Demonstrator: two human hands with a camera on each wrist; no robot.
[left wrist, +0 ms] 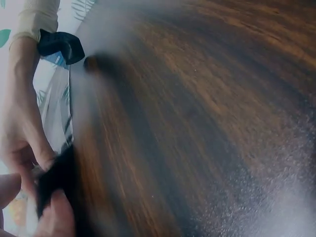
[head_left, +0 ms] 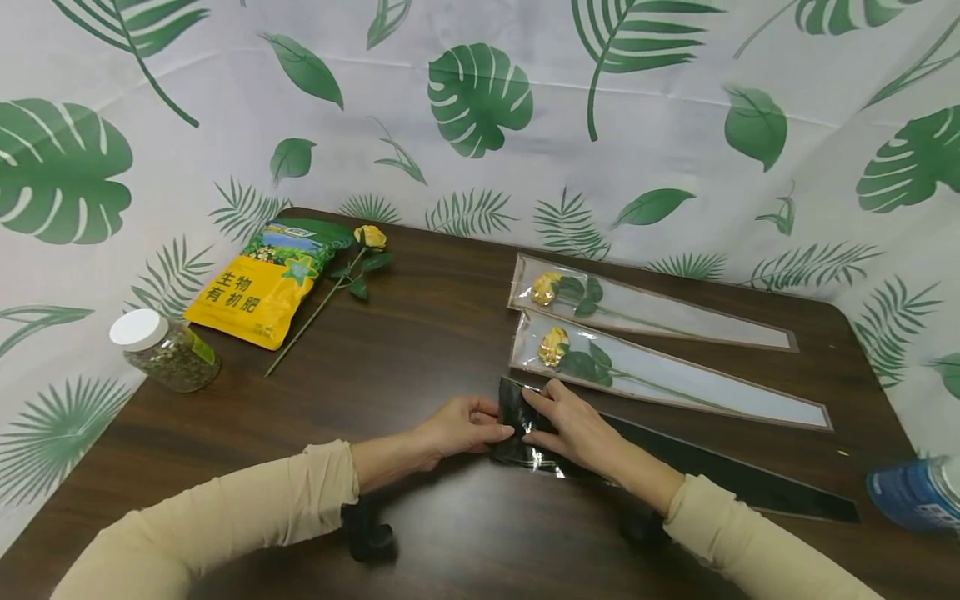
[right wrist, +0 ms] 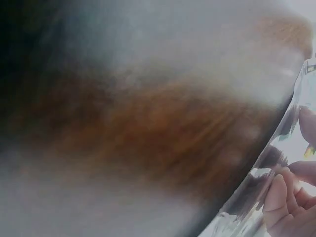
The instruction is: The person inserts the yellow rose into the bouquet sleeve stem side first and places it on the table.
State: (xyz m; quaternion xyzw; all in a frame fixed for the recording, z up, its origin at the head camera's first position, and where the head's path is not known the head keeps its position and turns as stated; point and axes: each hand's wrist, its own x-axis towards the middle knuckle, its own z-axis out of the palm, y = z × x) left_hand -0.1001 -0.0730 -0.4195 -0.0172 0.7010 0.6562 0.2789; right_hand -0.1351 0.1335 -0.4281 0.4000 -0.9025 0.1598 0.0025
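Observation:
A long, tapering black flower sleeve (head_left: 750, 473) of glossy film lies on the table, its wide end toward the left. My left hand (head_left: 467, 427) pinches the edge of that wide end between thumb and fingers. On top of the sleeve, close to the same end, my right hand (head_left: 581, 429) grips the film with thumb and forefinger. The left wrist view has the left thumb (left wrist: 58, 215) against the dark film. At the right edge of the right wrist view, the left hand (right wrist: 289, 205) touches the shiny film. The sleeve's inside is hidden.
Two clear sleeves, an upper one (head_left: 697, 319) and a lower one (head_left: 750, 392), each hold a yellow rose. A loose yellow rose (head_left: 370, 237) lies beside a yellow fertilizer bag (head_left: 247, 296). A white-lidded jar (head_left: 176, 358) stands left, a blue can (head_left: 911, 496) right.

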